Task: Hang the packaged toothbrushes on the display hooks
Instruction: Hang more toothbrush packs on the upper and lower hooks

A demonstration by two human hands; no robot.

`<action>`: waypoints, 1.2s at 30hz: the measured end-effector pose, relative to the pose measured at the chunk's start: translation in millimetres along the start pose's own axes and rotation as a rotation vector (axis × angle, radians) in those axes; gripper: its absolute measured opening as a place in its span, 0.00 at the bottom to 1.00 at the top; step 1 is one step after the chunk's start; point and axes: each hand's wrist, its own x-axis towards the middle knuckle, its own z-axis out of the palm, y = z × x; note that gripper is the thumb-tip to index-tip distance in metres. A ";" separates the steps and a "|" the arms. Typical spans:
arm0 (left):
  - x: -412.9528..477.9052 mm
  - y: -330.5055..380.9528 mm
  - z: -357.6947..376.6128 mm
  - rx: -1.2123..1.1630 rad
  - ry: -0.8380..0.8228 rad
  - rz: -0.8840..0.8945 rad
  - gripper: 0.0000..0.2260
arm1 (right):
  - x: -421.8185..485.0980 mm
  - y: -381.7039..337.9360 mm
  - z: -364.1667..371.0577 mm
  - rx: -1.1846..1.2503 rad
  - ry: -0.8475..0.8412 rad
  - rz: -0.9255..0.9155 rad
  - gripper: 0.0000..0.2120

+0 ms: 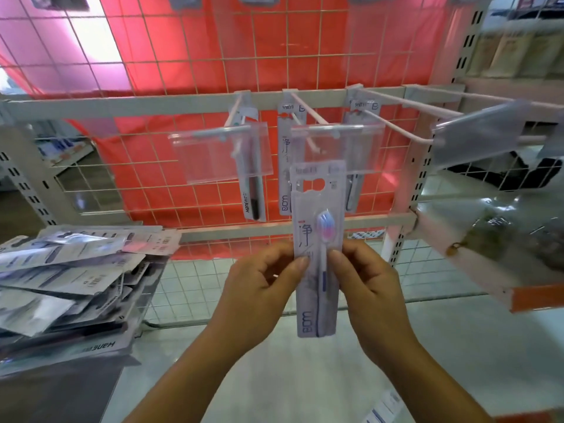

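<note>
Forearms raised before the wire rack [195, 71], I pinch one packaged toothbrush [317, 209] at mid-length, with the left grip [259, 285] closed on its left edge and the right grip [366, 279] closed on its right, thumbs across the front. The pack stands upright, its long axis vertical and the brush head up. Its hang hole [317, 183] sits at the top end, well above both grips. That hole is just below the clear tag holder [335, 141] of the middle hook [308, 112], whose wire runs out from the rack toward me and already carries a like pack [285, 166] at the back. Neither grip is nearer to the hook, which lies straight above the pack. By my reading, the hole must rise to the hook's tip and slide back along it. More packs wait in a pile [70, 270] to my left.
</note>
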 end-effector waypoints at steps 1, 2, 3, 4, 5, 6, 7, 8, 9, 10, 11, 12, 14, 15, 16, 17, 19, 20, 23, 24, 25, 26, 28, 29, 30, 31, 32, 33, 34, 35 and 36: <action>1.9 2.0 0.2 -0.028 0.011 0.009 0.13 | 2.2 -2.3 0.5 0.012 0.004 -0.009 0.10; 3.8 3.8 0.3 -0.054 0.024 0.019 0.14 | 4.3 -4.7 1.1 0.028 0.005 -0.018 0.09; 5.7 5.9 0.2 -0.076 0.037 0.025 0.14 | 6.6 -7.3 1.8 0.045 0.004 -0.026 0.09; 7.8 7.6 0.2 -0.089 0.052 0.030 0.13 | 8.9 -9.5 2.3 0.058 0.003 -0.035 0.09; 9.6 8.9 0.2 -0.098 0.066 0.033 0.13 | 11.6 -10.9 2.8 0.064 0.001 -0.045 0.09; 11.7 9.4 0.3 -0.102 0.078 0.033 0.12 | 14.4 -11.2 3.2 0.065 0.001 -0.049 0.09; 13.0 10.2 1.0 -0.106 0.087 0.029 0.11 | 15.9 -11.7 3.2 0.065 0.002 -0.051 0.09; 14.7 10.1 1.8 -0.110 0.094 0.022 0.11 | 17.8 -11.2 3.0 0.064 0.003 -0.051 0.09; 16.3 9.5 2.2 -0.116 0.098 0.012 0.11 | 19.7 -10.4 3.0 0.063 0.003 -0.048 0.09; 18.0 8.6 2.9 -0.122 0.098 0.006 0.11 | 21.4 -8.8 2.5 0.057 0.005 -0.049 0.09; 19.5 8.0 4.0 -0.123 0.091 0.004 0.12 | 22.7 -7.0 1.8 0.050 0.008 -0.051 0.09; 21.0 7.1 5.3 -0.120 0.082 0.007 0.13 | 23.7 -5.5 0.9 0.044 0.011 -0.054 0.10; 24.5 5.7 8.1 -0.120 0.072 0.014 0.13 | 26.3 -1.8 -0.9 0.037 0.024 -0.065 0.10; 26.5 4.9 9.3 -0.121 0.074 0.022 0.14 | 28.1 0.3 -1.9 0.039 0.029 -0.069 0.10; 28.5 3.8 10.6 -0.119 0.079 0.033 0.14 | 30.1 2.3 -2.6 0.044 0.032 -0.074 0.10; 30.7 2.0 11.7 -0.114 0.085 0.043 0.13 | 32.2 3.3 -2.8 0.049 0.032 -0.075 0.09; 35.1 -2.9 12.5 -0.102 0.097 0.059 0.10 | 37.1 7.9 -2.9 0.048 0.023 -0.070 0.09; 37.1 -5.4 12.5 -0.098 0.100 0.055 0.10 | 40.2 9.9 -2.6 0.050 0.016 -0.067 0.10; 45.0 -11.8 12.1 -0.081 0.108 0.003 0.11 | 51.1 16.4 -0.9 0.008 0.004 -0.068 0.10; 48.7 -13.6 12.0 -0.071 0.119 -0.017 0.11 | 56.3 18.4 0.1 -0.005 0.008 -0.061 0.09; 52.8 -16.4 11.6 -0.061 0.138 -0.032 0.10 | 61.6 19.4 1.6 -0.004 0.014 -0.046 0.08; 57.2 -18.9 10.7 -0.050 0.161 -0.037 0.08 | 66.9 21.4 2.8 -0.007 0.020 -0.036 0.07; 64.4 -24.8 8.5 -0.008 0.206 -0.034 0.11 | 78.9 26.3 4.2 -0.031 0.034 -0.012 0.07; 66.5 -28.0 7.8 0.013 0.227 -0.040 0.15 | 85.8 27.7 4.7 -0.044 0.047 0.012 0.07; 67.7 -30.2 7.2 0.019 0.247 -0.047 0.17 | 93.0 30.5 4.4 -0.056 0.056 0.038 0.07; 68.8 -32.3 6.6 0.020 0.269 -0.059 0.19 | 99.6 32.0 4.0 -0.069 0.051 0.057 0.07; 70.3 -33.7 6.4 0.010 0.287 -0.080 0.19 | 106.2 32.6 4.5 -0.075 0.036 0.064 0.07; 72.5 -34.7 6.7 0.008 0.298 -0.108 0.18 | 112.4 30.2 6.0 -0.084 0.027 0.076 0.07; 75.6 -35.5 7.0 0.005 0.299 -0.138 0.16 | 119.1 30.6 6.8 -0.091 0.020 0.091 0.09; 78.3 -34.9 7.4 0.009 0.285 -0.170 0.14 | 125.1 31.0 7.5 -0.085 0.028 0.131 0.13; 82.2 -35.5 8.4 0.004 0.268 -0.193 0.11 | 132.5 33.8 7.5 -0.091 0.039 0.186 0.16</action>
